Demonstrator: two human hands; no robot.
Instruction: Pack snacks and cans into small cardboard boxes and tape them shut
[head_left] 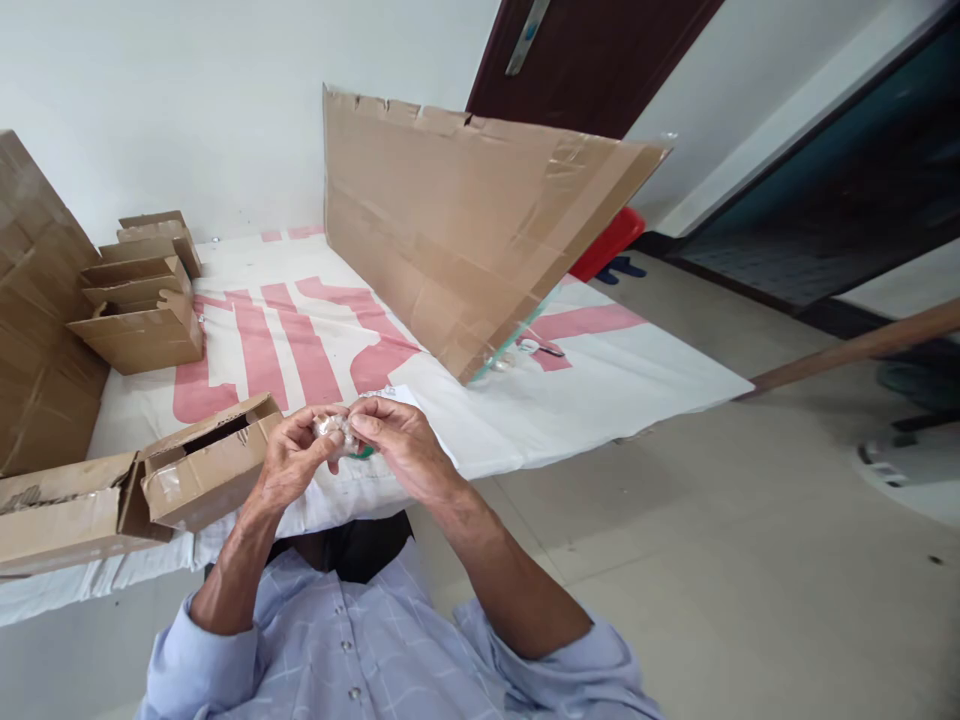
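A small bundle in clear, crinkled plastic (pixel 335 432) is held up over the front edge of the table. My left hand (pixel 294 452) is closed around it, with the thumb pressed on its front. At its right side, my right hand (pixel 401 440) pinches the edge of the plastic between thumb and fingers. What lies inside the wrap is too small to make out. Just below the fingers shows a bit of something green (pixel 365 453), mostly hidden. Behind my right hand lies a white sheet (pixel 429 420) with some clear plastic (pixel 384 392) at its far edge.
Left of my hands stand narrow cardboard boxes (pixel 214 470) along the front edge. Several open boxes (pixel 146 325) and a large carton (pixel 45 330) are farther left. A big cardboard panel (pixel 465 220) stands upright across the cloth-covered table (pixel 585 390), with small items (pixel 541 348) beside it.
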